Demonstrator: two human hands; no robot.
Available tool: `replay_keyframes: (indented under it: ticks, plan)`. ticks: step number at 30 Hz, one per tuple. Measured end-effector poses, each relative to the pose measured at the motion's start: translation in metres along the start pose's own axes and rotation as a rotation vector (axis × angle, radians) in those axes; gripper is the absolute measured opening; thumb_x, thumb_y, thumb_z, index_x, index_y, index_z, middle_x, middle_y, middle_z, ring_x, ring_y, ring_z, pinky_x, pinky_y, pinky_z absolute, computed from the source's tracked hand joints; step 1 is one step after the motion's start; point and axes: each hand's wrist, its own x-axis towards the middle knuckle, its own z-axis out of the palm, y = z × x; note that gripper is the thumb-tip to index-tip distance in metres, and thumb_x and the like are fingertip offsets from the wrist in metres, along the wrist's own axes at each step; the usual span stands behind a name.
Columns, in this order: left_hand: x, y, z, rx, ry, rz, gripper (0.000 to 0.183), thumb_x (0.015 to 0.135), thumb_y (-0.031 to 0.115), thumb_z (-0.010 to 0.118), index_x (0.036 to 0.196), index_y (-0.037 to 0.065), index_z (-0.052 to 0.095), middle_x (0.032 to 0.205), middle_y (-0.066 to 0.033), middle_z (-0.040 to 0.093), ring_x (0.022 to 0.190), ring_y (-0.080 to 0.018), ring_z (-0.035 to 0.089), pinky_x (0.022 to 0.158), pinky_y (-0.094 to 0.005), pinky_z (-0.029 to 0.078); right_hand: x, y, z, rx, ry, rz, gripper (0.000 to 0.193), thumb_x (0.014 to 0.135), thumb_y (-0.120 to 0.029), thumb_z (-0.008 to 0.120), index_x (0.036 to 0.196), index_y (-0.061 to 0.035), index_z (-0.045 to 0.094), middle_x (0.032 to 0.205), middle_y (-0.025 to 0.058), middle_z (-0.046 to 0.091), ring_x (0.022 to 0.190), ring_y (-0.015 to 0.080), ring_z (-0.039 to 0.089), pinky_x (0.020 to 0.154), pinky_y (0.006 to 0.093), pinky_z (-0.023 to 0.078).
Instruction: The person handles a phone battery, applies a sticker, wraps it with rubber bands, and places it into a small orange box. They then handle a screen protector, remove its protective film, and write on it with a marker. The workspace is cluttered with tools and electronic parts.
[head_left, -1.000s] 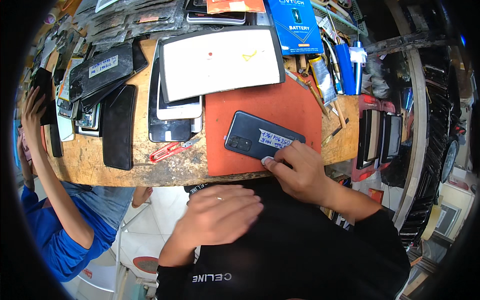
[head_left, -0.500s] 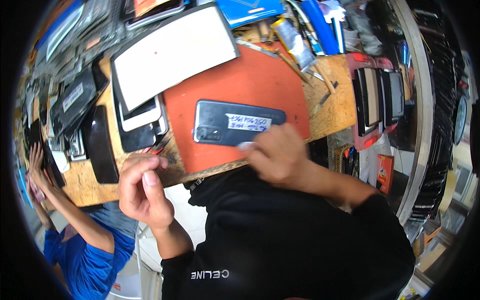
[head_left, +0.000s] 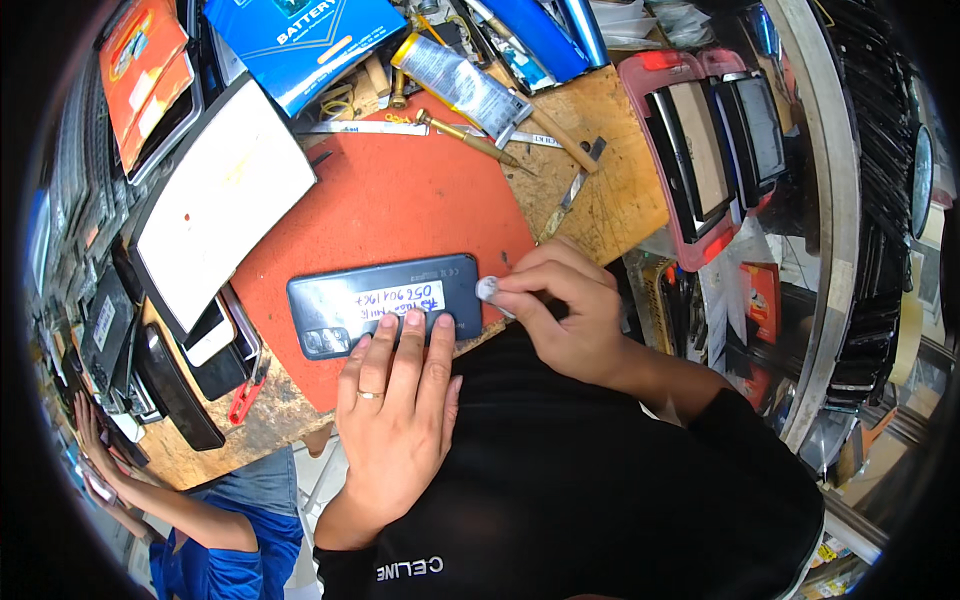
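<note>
A dark grey smartphone (head_left: 380, 300) lies back side up on the red-orange mat (head_left: 400, 200), its camera block at the left end. A white handwritten label (head_left: 400, 305) is stuck across its back. My left hand (head_left: 395, 410) rests on the phone's near edge, fingers stretched out flat and overlapping the label's lower part; a ring is on one finger. Just past the phone's right end, my right hand (head_left: 570, 315) pinches a small whitish wad (head_left: 487, 289) between thumb and fingers. What the wad is made of cannot be made out.
A white-faced board (head_left: 225, 200) leans over the mat's left side, near several phones and parts. Behind lie a blue box (head_left: 300, 45), a yellow-and-silver tube (head_left: 465, 85) and a brass-coloured screwdriver (head_left: 470, 140). A red-framed holder (head_left: 690, 150) stands right. Another person's arm (head_left: 165, 505) reaches in at left.
My left hand has come down from beside the bench onto the phone, its curled fingers now straightened. My right hand has shifted off the phone to its right end. The whole view has turned.
</note>
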Motion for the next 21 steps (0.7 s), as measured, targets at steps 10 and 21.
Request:
replay_keyframes:
  ticks: [10, 21]
  plan:
    - [0.002, 0.001, -0.007, 0.073, -0.165, -0.023, 0.059, 0.094, 0.022, 0.074, 0.147, -0.001, 0.062, 0.145, -0.0234, 0.06, 0.141, -0.0447, 0.053, 0.124, -0.0603, 0.039, 0.035, -0.005, 0.018, -0.242, 0.087, -0.315, 0.015, 0.084, -0.006, 0.083, 0.096, -0.0078, 0.073, 0.084, 0.0022, 0.058, 0.076, 0.0239, 0.055, 0.069, 0.0399, 0.039]
    - [-0.004, -0.012, -0.013, -0.011, -0.196, 0.077, 0.06, 0.09, 0.016, 0.074, 0.147, -0.001, 0.062, 0.147, -0.0246, 0.059, 0.139, -0.0428, 0.055, 0.123, -0.0596, 0.039, 0.059, -0.003, 0.011, -0.193, -0.159, -0.231, 0.011, 0.085, -0.007, 0.082, 0.09, -0.0088, 0.072, 0.088, 0.0043, 0.06, 0.085, 0.0279, 0.058, 0.078, 0.0423, 0.043]
